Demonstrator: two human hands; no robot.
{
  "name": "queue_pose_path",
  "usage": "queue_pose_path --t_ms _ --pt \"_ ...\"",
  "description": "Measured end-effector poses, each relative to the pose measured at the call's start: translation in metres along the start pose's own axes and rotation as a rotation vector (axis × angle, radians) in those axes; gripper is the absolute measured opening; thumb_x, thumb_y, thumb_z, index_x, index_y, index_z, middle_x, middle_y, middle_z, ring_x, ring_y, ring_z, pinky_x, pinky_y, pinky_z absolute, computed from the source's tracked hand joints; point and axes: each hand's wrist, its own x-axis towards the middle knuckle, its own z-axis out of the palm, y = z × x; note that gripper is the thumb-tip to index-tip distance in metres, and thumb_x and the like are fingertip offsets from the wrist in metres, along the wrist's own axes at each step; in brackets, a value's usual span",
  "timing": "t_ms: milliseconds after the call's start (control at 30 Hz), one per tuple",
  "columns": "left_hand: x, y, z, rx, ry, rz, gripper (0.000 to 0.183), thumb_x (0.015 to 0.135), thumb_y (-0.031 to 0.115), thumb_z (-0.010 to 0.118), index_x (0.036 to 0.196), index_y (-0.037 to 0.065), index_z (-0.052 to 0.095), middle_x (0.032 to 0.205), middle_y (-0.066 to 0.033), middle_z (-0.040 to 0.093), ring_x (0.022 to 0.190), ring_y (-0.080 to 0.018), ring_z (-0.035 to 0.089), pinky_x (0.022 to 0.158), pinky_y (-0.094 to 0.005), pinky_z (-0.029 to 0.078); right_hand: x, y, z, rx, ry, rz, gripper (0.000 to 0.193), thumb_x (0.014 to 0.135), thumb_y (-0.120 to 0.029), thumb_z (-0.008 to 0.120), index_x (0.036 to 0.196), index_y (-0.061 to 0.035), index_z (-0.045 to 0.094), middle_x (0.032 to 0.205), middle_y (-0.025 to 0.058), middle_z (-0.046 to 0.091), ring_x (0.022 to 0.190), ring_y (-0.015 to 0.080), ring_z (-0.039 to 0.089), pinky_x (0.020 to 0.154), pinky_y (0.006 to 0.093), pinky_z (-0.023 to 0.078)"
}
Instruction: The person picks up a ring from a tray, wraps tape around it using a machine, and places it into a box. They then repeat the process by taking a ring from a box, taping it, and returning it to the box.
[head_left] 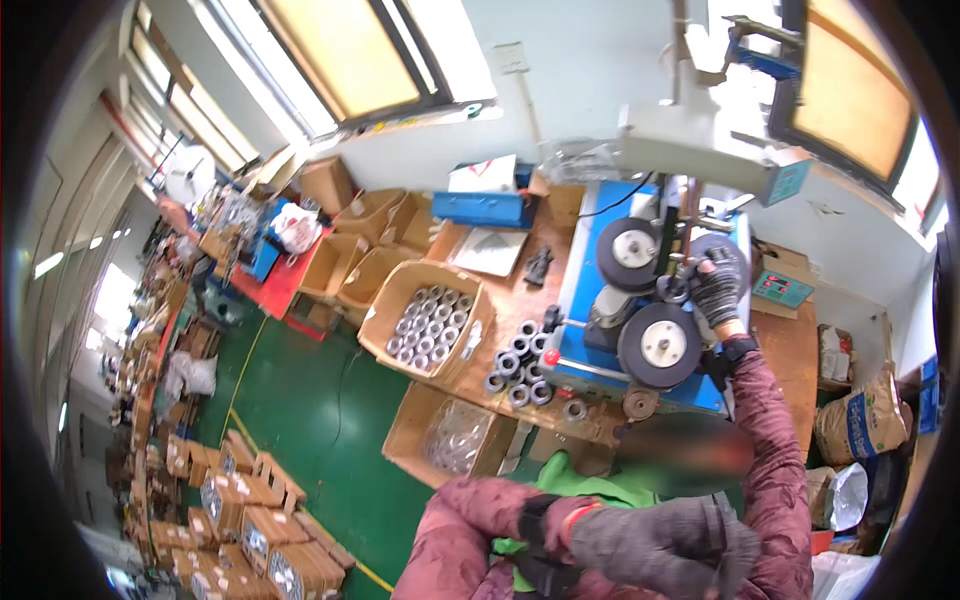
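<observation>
My right hand (717, 288), in a dark striped glove with bare fingertips, reaches over the blue machine (575, 335). Its bent fingers are at a metal ring (672, 290) lying among the machine's black wheels (659, 346), and they appear to grip its edge. Close to my body, my left hand (660, 545) wears a grey glove and points to the right. Its fingers are blurred and partly turned away, so their grip cannot be made out. Several metal rings (517, 365) are piled on the wooden bench (480, 375) left of the machine.
A cardboard box (470, 300) with rows of metal rings stands on the bench's left side. Below it is an open carton (400, 450) with clear plastic. A blue toolbox (480, 208) stands at the back. A grey control unit (690, 140) overhangs the machine. Sacks (865, 420) stand at right.
</observation>
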Motion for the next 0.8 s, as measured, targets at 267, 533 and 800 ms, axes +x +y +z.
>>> queue_pose_path --t_ms 267,533,800 --pt "-0.028 0.011 -0.005 0.197 0.035 0.187 0.027 0.082 0.028 0.059 0.084 0.001 0.054 0.085 -0.0025 0.05 0.077 -0.0113 0.047 0.065 -0.0271 0.038 0.006 -0.006 -0.007 -0.029 -0.006 0.003 0.014 0.064 -0.016 0.063 0.076 -0.0115 0.058 0.081 0.0102 0.058 0.079 0.0316 0.053 0.074 0.0433 0.04" --pt "-0.132 -0.026 -0.093 0.314 0.871 0.094 0.035 0.078 0.03 0.063 0.094 0.0 0.055 0.095 -0.0102 0.059 0.084 -0.0186 0.059 0.071 -0.028 0.046 0.003 0.006 0.004 -0.072 -0.06 0.062 0.008 0.061 -0.017 0.06 0.068 -0.0123 0.059 0.075 0.0091 0.058 0.077 0.0302 0.054 0.071 0.0413 0.042" --pt "-0.177 -0.075 -0.119 0.441 1.394 -0.284 0.023 0.079 0.012 0.06 0.096 -0.002 0.052 0.078 -0.0106 0.059 0.068 -0.0178 0.06 0.066 -0.029 0.051 0.002 0.004 -0.001 0.004 -0.071 0.114 0.01 0.062 -0.021 0.062 0.07 -0.0149 0.06 0.076 0.009 0.059 0.077 0.0286 0.055 0.075 0.0413 0.041"
